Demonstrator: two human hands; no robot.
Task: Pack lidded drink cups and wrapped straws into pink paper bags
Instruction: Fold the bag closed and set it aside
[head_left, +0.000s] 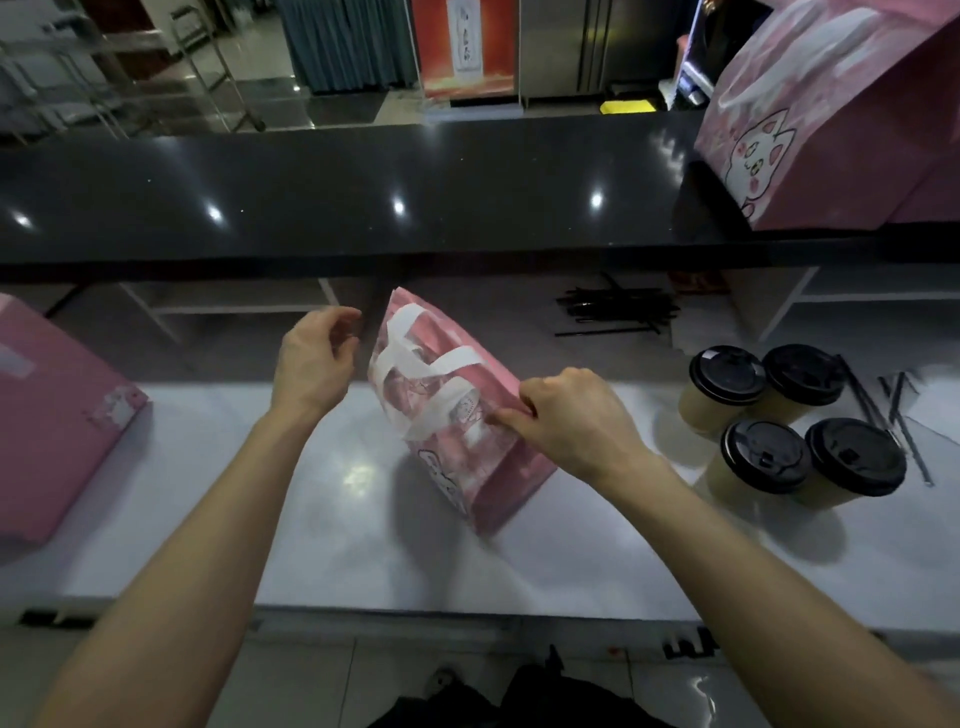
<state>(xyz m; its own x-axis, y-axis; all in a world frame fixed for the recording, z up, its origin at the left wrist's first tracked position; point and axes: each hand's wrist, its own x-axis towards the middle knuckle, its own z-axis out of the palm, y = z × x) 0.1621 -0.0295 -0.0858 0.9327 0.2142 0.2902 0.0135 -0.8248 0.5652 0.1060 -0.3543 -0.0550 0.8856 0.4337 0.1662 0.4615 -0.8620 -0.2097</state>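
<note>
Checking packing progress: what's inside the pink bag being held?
Through the pink bag's open top only its white handles and printed paper show; the right hand covers the rest.

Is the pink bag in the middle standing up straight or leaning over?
Leaning. The pink bag tilts on the white counter, its top pinched by the right hand.

A drinks shop's service counter: a raised black counter (363, 197) over a white worktop (363, 545), lidded takeaway cups (789, 415), black straws (618, 306), and cat-printed pink bags (841, 130).
</note>
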